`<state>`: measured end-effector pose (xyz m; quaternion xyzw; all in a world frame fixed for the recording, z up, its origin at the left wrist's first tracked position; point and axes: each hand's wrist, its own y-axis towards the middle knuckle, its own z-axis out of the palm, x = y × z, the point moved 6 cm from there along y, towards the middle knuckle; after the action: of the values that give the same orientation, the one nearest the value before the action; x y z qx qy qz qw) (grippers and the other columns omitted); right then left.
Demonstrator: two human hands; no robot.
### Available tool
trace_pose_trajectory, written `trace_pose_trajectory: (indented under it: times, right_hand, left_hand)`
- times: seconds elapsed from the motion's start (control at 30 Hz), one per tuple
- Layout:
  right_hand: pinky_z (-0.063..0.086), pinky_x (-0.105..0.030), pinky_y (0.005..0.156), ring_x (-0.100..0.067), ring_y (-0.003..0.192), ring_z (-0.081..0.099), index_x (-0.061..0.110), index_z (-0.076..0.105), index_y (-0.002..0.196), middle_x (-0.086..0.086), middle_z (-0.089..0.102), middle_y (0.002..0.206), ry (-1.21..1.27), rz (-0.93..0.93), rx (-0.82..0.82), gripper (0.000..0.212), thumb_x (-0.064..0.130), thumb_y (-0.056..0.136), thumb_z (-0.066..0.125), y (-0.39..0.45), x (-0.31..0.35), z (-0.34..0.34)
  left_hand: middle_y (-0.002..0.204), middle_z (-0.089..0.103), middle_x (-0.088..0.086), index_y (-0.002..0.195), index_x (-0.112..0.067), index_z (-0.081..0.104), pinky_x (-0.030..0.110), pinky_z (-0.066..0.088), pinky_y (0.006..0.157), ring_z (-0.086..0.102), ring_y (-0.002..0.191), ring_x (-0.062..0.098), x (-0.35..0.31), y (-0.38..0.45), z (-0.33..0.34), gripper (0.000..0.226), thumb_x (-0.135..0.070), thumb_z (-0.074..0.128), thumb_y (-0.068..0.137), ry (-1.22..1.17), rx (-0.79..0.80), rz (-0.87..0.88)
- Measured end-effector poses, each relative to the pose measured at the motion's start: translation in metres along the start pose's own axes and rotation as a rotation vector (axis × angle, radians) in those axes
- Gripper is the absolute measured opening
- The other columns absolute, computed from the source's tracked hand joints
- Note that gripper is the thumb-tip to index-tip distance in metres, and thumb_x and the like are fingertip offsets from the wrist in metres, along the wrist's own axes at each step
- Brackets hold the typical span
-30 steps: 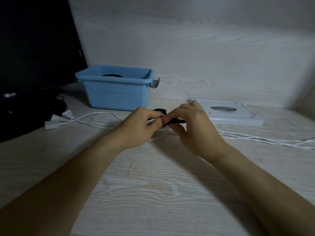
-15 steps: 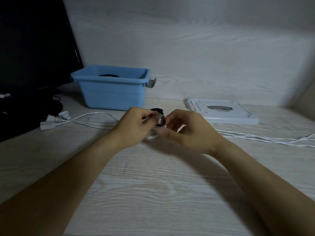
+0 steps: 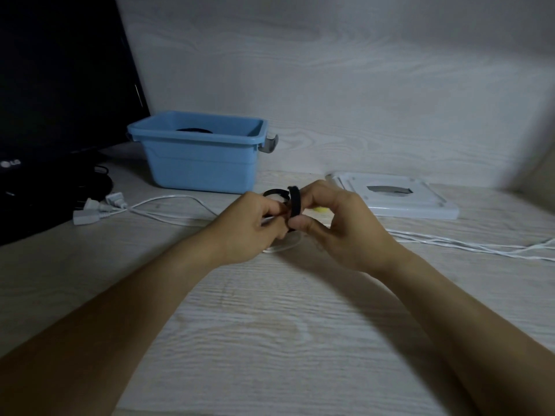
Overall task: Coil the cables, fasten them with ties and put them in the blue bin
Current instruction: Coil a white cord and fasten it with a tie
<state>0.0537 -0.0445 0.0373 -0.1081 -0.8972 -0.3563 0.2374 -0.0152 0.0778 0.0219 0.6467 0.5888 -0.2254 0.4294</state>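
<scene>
Monitor: a dark screen [image 3: 60,76] stands far left of the fingers.
Lid: a white lid [image 3: 396,199] lies flat just right of the fingers.
Table: pale woodgrain [image 3: 270,325] spreads below them.

A pale wood-grain desk [image 3: 270,340] was backed by a matching wall [image 3: 330,85]; a dark monitor [image 3: 60,85] was placed at left, w/ dim light.

Two bare forearms reach in from the lower corners, no sleeves, watch or rings showing. The left hand [image 3: 249,223] and right hand [image 3: 345,226] are ungloved.
</scene>
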Motion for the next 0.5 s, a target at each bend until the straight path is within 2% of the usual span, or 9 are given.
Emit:
trace_pose_trajectory:
  times: [0.07,0.13,0.23,0.3,0.37,0.43,0.5]
  right_hand:
    - [0.055,-0.037,0.087,-0.021,0.092,0.069,0.003,0.066,0.093,-0.009,0.07,0.097,0.076,0.015,0.042,0.019,0.021,0.087,0.07,-0.0009,-0.0022,0.0026]
    - [0.057,-0.038,0.083,-0.021,0.088,0.071,0.004,0.064,0.092,-0.011,0.071,0.094,0.163,0.05,0.051,0.016,0.019,0.089,0.068,-0.002,-0.0055,0.0048]
    - [0.056,-0.038,0.074,-0.021,0.081,0.07,0.008,0.061,0.091,-0.01,0.071,0.089,0.254,0.1,0.053,0.013,0.019,0.092,0.065,-0.0022,-0.0085,0.0083]
    - [0.053,-0.04,0.069,-0.024,0.075,0.066,0.011,0.059,0.09,-0.01,0.07,0.085,0.299,0.121,0.037,0.012,0.022,0.092,0.063,-0.0006,-0.0083,0.0088]
    - [0.049,-0.037,0.064,-0.023,0.067,0.06,0.01,0.058,0.089,-0.003,0.066,0.079,0.304,0.124,0.011,0.013,0.023,0.093,0.061,0.0008,-0.0076,0.0069]
    - [0.043,-0.032,0.057,-0.02,0.06,0.051,0.008,0.056,0.088,-0.001,0.059,0.07,0.266,0.125,-0.019,0.017,0.024,0.094,0.059,0.0011,-0.0074,0.0048]
    - [0.04,-0.03,0.057,-0.015,0.06,0.046,0.007,0.056,0.086,-0.007,0.054,0.066,0.212,0.131,-0.043,0.021,0.026,0.095,0.058,0.0014,-0.007,0.0034]
  left_hand:
    - [0.055,0.055,-0.014,0.073,0.0,0.065,0.013,0.04,0.057,0.05,0.051,-0.004,0.0018,-0.0005,0.0009,0.025,-0.003,0.057,0.096,0.028,0.039,-0.011]
    - [0.059,0.053,-0.01,0.078,0.007,0.064,0.02,0.04,0.057,0.047,0.051,-0.002,0.003,-0.0001,0.0008,0.023,-0.003,0.055,0.097,0.057,0.055,-0.011]
    - [0.057,0.052,-0.01,0.078,0.006,0.061,0.023,0.04,0.056,0.046,0.051,0.002,0.003,-0.0002,0.0024,0.024,-0.001,0.051,0.098,0.029,0.077,-0.025]
    - [0.053,0.051,-0.008,0.081,0.011,0.058,0.017,0.042,0.055,0.047,0.05,0.003,0.002,-0.0006,0.003,0.024,0.0,0.047,0.1,-0.066,0.073,-0.054]
    - [0.054,0.052,-0.007,0.083,0.013,0.057,0.011,0.043,0.055,0.05,0.049,0.001,0.0003,0.0001,0.0035,0.024,0.003,0.044,0.101,-0.165,0.073,-0.076]
    - [0.059,0.059,-0.006,0.086,0.007,0.059,0.015,0.044,0.056,0.055,0.053,0.003,-0.0007,0.0,0.0052,0.021,0.002,0.045,0.1,-0.219,0.095,-0.081]
    - [0.072,0.066,-0.001,0.093,0.006,0.065,0.023,0.05,0.064,0.061,0.064,0.011,-0.0005,0.0001,0.0038,0.017,0.0,0.05,0.099,-0.195,0.077,-0.057]
